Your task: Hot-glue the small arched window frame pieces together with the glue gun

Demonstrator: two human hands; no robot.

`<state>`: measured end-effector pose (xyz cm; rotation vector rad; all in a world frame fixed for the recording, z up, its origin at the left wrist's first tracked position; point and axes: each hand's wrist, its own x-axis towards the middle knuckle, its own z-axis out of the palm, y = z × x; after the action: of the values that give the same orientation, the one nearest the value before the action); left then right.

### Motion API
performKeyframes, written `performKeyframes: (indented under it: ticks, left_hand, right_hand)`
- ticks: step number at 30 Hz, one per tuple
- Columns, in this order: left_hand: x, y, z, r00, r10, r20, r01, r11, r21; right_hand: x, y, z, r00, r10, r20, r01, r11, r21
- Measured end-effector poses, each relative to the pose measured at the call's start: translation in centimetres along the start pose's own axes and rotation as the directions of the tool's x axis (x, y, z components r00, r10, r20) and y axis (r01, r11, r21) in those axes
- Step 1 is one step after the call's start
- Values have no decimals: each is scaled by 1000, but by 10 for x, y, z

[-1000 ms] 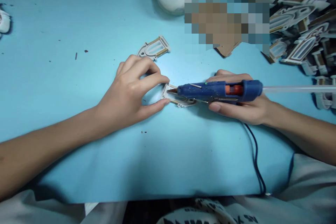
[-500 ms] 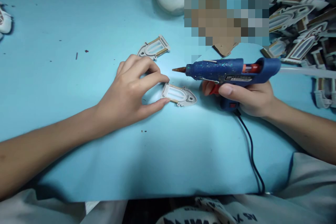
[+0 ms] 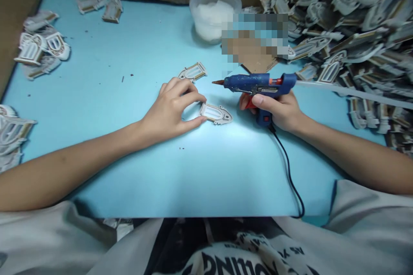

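My left hand (image 3: 179, 107) pinches the flat end of a small white arched window-shaped piece (image 3: 217, 114) between thumb and forefinger; the piece lies on the blue tabletop (image 3: 206, 180), its pointed end to the right. In my right hand (image 3: 280, 109) is a blue hot glue gun (image 3: 254, 82), with fingers at its red trigger. Its brown nozzle points left, above and apart from the pinched piece. A long glue stick (image 3: 348, 91) runs out of its back. Just beyond my left fingers lies a second arched piece (image 3: 194, 71), partly hidden by them.
A large heap of similar pieces (image 3: 361, 21) fills the right back. Smaller piles (image 3: 41, 47) lie along the left side. A clear plastic tub (image 3: 215, 13) with white contents stands at the back, near cardboard (image 3: 258, 62), partly pixelated. The gun's black cord (image 3: 290, 172) trails to the front edge.
The camera view has widened and shifted, so more of the table, piles and cardboard walls shows. Both hands keep their holds, and the glue gun stays in about the same place over the table.
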<state>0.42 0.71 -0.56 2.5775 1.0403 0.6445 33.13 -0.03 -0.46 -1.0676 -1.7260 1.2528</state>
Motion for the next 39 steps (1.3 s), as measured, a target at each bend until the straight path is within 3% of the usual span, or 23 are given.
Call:
performKeyframes:
  ticks: [6,13,18,24,31,36,39]
  left_hand:
    - [5,-4,1,996,-82,26,83,996,-38]
    - [10,4,0,967,-255,13,255,966,-38]
    - [10,7,-3,948,-315,40,318,943,-98]
    - [16,-9,-3,910,-380,-168,352,920,-172]
    - [25,-20,-4,868,-488,-92,476,870,-126]
    - [23,-19,-11,863,-494,-103,459,853,-247]
    - [17,-18,-12,911,-385,-146,297,860,-415]
  right_hand:
    - [10,0,5,996,27,-79,-17,992,124]
    - [9,-1,7,990,93,-104,-78,987,140]
    - [7,3,5,990,111,-88,-98,985,141]
    - [6,6,2,990,141,-23,-136,979,150]
    - [1,9,-1,983,178,52,-184,970,161]
    - [-1,8,-1,980,195,43,-200,958,205]
    - [1,4,0,979,199,35,-202,949,244]
